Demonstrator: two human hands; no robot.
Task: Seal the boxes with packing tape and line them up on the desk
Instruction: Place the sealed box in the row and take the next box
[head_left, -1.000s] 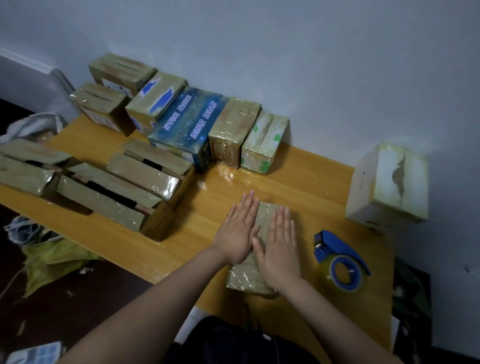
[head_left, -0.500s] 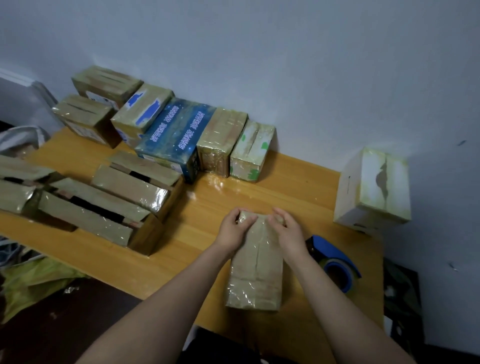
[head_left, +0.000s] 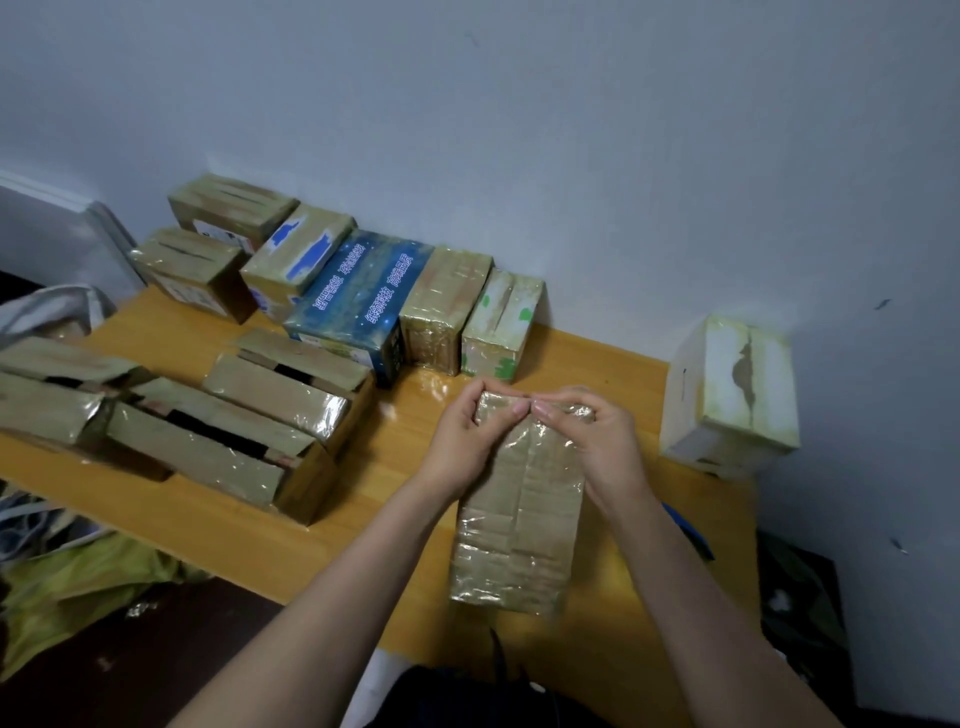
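Near front of yellow wooden desk (head_left: 395, 431): small brown tape-wrapped cardboard box (head_left: 519, 514). Left hand (head_left: 467, 441), right hand (head_left: 589, 441) pinch its far end. Likely light, stiff, slippery; grip long sides.

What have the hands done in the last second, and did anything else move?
Both hands lay flat on the taped box; they slid to its far end, where the left hand and right hand now grip it with curled fingers. The row of boxes and the white box stayed put.
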